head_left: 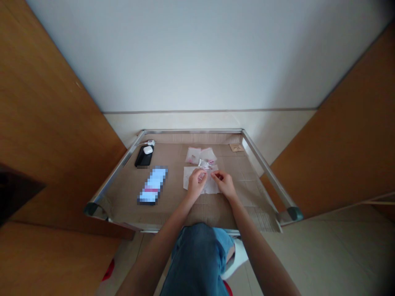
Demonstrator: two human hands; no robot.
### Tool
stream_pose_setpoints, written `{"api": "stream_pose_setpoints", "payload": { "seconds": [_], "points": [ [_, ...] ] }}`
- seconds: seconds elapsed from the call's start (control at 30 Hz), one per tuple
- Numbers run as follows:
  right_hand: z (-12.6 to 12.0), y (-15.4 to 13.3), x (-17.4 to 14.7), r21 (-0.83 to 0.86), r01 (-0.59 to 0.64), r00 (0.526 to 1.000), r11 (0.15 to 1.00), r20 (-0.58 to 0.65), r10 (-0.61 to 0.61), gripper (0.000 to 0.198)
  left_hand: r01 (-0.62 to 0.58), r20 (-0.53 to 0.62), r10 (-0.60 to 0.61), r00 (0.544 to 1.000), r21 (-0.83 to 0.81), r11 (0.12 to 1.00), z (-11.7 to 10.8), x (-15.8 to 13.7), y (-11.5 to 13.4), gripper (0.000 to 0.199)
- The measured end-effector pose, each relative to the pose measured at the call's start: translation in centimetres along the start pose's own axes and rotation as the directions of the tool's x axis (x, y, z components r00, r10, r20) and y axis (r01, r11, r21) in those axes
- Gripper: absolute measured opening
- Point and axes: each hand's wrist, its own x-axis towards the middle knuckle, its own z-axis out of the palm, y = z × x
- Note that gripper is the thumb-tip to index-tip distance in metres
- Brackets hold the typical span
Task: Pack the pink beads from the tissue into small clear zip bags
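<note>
My left hand [195, 185] is closed in a pinch above a white sheet [188, 172]; what its fingertips hold is too small to name. Facing it, my right hand [226, 185] is also closed, thumb and fingers pressed together over the sheet's right side. A narrow gap separates the two sets of fingertips. Just beyond them lies a small clear plastic bag [204, 163], with tiny pink bits around it. Farther back, two whitish translucent packets [193, 154] rest side by side, showing pinkish contents.
Cardboard [173, 181] lines the metal-framed table. To the left lie a phone with a blurred lit screen [153, 185], a black flat case [142, 158], a white earbud case [148, 150] and a charger plug [150, 142]. A brown paper piece [236, 147] is at back right.
</note>
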Motion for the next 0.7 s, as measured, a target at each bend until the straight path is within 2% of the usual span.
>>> {"api": "stream_pose_setpoints", "payload": {
  "seconds": [0.07,0.2,0.43,0.7],
  "points": [
    [-0.03,-0.10,-0.02,-0.016,0.012,1.000,1.000,0.004,-0.012,0.031,-0.055,0.051,0.052,0.997,0.056,0.997,0.03,-0.03,0.13,0.015],
    [-0.11,-0.07,-0.02,-0.104,0.042,0.999,0.994,-0.020,-0.044,0.026,-0.069,0.102,0.060,0.993,0.085,0.994,0.19,-0.03,0.01,0.013],
    [-0.08,0.37,0.03,-0.122,0.027,0.999,0.992,-0.043,-0.033,0.026,-0.030,0.028,0.029,0.999,0.028,0.999,0.21,-0.22,-0.05,0.011],
    [-0.14,0.06,-0.01,-0.198,0.035,0.999,0.980,-0.026,-0.041,0.031,-0.059,0.038,0.059,0.998,-0.014,0.998,-0.03,-0.34,0.36,0.012]
  ]
}}
